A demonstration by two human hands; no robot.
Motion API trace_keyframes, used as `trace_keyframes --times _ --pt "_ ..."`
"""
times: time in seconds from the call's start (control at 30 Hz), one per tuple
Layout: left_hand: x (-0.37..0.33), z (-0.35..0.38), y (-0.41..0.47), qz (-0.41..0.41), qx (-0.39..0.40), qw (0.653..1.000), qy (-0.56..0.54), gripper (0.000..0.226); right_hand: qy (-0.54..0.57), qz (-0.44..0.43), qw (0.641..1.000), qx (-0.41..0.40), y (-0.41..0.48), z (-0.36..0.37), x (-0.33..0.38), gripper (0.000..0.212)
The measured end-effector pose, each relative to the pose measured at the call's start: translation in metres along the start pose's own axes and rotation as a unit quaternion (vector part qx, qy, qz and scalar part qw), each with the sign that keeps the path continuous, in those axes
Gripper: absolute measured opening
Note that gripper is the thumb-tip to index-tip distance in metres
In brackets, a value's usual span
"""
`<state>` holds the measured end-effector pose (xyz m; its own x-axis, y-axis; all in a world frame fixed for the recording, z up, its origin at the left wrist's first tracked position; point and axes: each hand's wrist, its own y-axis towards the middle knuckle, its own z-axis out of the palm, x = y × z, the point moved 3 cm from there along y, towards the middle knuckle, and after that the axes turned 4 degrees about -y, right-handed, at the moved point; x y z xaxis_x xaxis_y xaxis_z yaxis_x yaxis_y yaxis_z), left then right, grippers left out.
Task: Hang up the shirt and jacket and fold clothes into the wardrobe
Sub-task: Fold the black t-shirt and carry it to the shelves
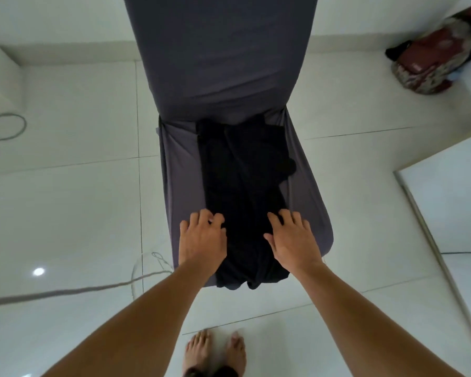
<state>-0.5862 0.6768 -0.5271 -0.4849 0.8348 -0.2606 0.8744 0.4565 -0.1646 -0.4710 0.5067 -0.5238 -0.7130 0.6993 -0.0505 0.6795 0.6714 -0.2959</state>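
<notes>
From the head view, you have a black, soft cloth garment (pixel 242 186) laid lengthwise on the seat of the grey fabric-covered chair (pixel 174 164), its near end drooping over the front edge. Your left hand (pixel 201 238) and right hand (pixel 292 240) rest spread flat on it — gripping nothing. Folding looks barely begun; no wardrobe or hanger shows.
</notes>
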Motion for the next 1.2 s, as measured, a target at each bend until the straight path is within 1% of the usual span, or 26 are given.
trace_keyframes --times 0.07,0.1,0.13,0.2,0.27,0.3,0.37,0.43,0.47,0.53,0.57,0.6,0.63,0.67,0.7,0.73,0.8,0.87,0.97,1.1,1.13,1.2 --pt "-0.004 0.01 -0.021 -0.018 -0.003 0.999 -0.03 0.031 0.026 0.016 0.998 -0.047 -0.019 0.009 0.0 0.036" --pt "-0.007 0.016 -0.033 -0.032 0.001 0.998 -0.048 0.031 0.047 0.026 0.997 -0.054 -0.03 0.014 0.001 0.032" --pt "-0.009 0.02 -0.044 -0.05 0.0 0.996 -0.074 0.033 0.074 0.039 0.995 -0.056 -0.041 0.02 0.001 0.03" --pt "-0.014 0.031 -0.062 -0.092 -0.003 0.984 -0.15 0.037 0.161 0.082 0.983 -0.034 -0.06 0.036 -0.001 0.025" --pt "-0.021 0.042 -0.075 -0.143 -0.019 0.963 -0.226 0.042 0.248 0.153 0.957 0.002 -0.075 0.054 -0.008 0.021" --pt "-0.025 0.046 -0.079 -0.168 -0.033 0.952 -0.255 0.044 0.276 0.184 0.943 0.028 -0.079 0.062 -0.01 0.023" --pt "-0.033 0.053 -0.089 -0.225 -0.073 0.926 -0.295 0.042 0.314 0.218 0.921 0.079 -0.084 0.078 -0.012 0.029" --pt "-0.038 0.064 -0.096 -0.282 -0.108 0.897 -0.324 0.039 0.339 0.243 0.903 0.101 -0.08 0.091 -0.013 0.03" --pt "-0.043 0.071 -0.103 -0.307 -0.121 0.882 -0.335 0.038 0.34 0.25 0.9 0.111 -0.081 0.099 -0.014 0.03" --pt "-0.047 0.084 -0.114 -0.362 -0.142 0.845 -0.366 0.037 0.34 0.271 0.89 0.137 -0.082 0.11 -0.014 0.038" --pt "-0.048 0.092 -0.117 -0.385 -0.142 0.828 -0.383 0.036 0.354 0.284 0.878 0.149 -0.083 0.116 -0.015 0.046" --pt "-0.049 0.1 -0.121 -0.401 -0.129 0.819 -0.389 0.034 0.389 0.299 0.857 0.156 -0.084 0.122 -0.015 0.056" --pt "-0.049 0.112 -0.126 -0.403 -0.114 0.822 -0.386 0.032 0.447 0.302 0.828 0.155 -0.085 0.13 -0.013 0.067" --pt "-0.046 0.121 -0.129 -0.4 -0.09 0.832 -0.373 0.028 0.515 0.297 0.79 0.15 -0.083 0.136 -0.011 0.072" --pt "-0.044 0.128 -0.132 -0.394 -0.067 0.842 -0.362 0.025 0.567 0.289 0.759 0.14 -0.082 0.14 -0.009 0.066" --pt "-0.04 0.136 -0.135 -0.39 -0.051 0.846 -0.36 0.023 0.594 0.276 0.745 0.127 -0.08 0.146 -0.008 0.053" --pt "-0.031 0.144 -0.139 -0.385 -0.054 0.831 -0.398 0.019 0.593 0.254 0.759 0.092 -0.079 0.152 -0.011 0.023" --pt "-0.022 0.143 -0.144 -0.38 -0.071 0.811 -0.438 0.019 0.595 0.236 0.764 0.074 -0.083 0.154 -0.011 0.011" --pt "-0.023 0.135 -0.153 -0.365 -0.083 0.81 -0.451 0.025 0.599 0.221 0.766 0.076 -0.098 0.157 -0.01 0.009" --pt "-0.03 0.133 -0.167 -0.367 -0.064 0.81 -0.452 0.034 0.604 0.235 0.754 0.106 -0.122 0.164 -0.005 0.022" --pt "-0.031 0.133 -0.169 -0.354 -0.045 0.817 -0.453 0.037 0.607 0.235 0.749 0.118 -0.127 0.165 -0.006 0.022" --pt "-0.031 0.141 -0.175 -0.323 0.041 0.839 -0.437 0.045 0.586 0.233 0.758 0.163 -0.137 0.169 -0.011 0.019"
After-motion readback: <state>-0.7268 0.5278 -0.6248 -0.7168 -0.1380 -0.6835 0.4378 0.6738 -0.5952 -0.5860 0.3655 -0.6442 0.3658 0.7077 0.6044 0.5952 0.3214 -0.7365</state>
